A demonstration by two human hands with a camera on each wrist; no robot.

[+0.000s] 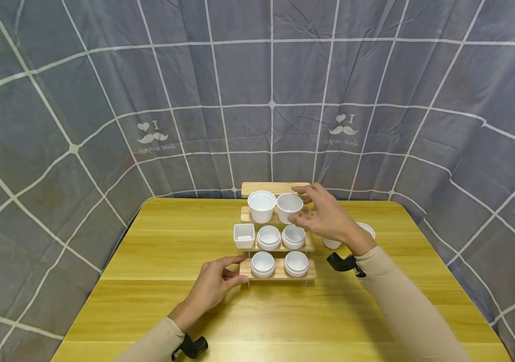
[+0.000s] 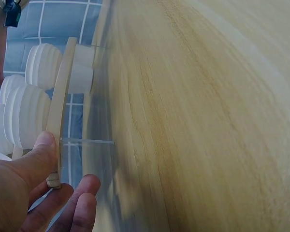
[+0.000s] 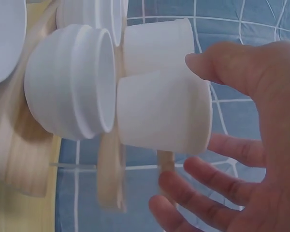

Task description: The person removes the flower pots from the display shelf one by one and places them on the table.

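Observation:
A tiered wooden display stand (image 1: pixel 277 274) with clear supports holds several white cups. My left hand (image 1: pixel 214 282) grips the left end of its lowest board (image 2: pixel 63 96), thumb on the upper face and fingers beneath. At the upper tier, my right hand (image 1: pixel 325 213) holds a tapered white cup (image 1: pixel 289 207) between thumb and index finger; the other fingers (image 3: pixel 198 193) are spread away from it. This cup stands beside a similar white cup (image 1: pixel 261 206). Lower down are ridged round white cups (image 3: pixel 70 82) and a square white cup (image 1: pixel 244 235).
Another white cup (image 1: pixel 331 243) stands on the wooden table (image 1: pixel 171 241) to the right of the stand, partly hidden by my right wrist. The stand's top board (image 1: pixel 275 188) is at the back. A grey checked curtain (image 1: pixel 248 75) surrounds the table's back and sides.

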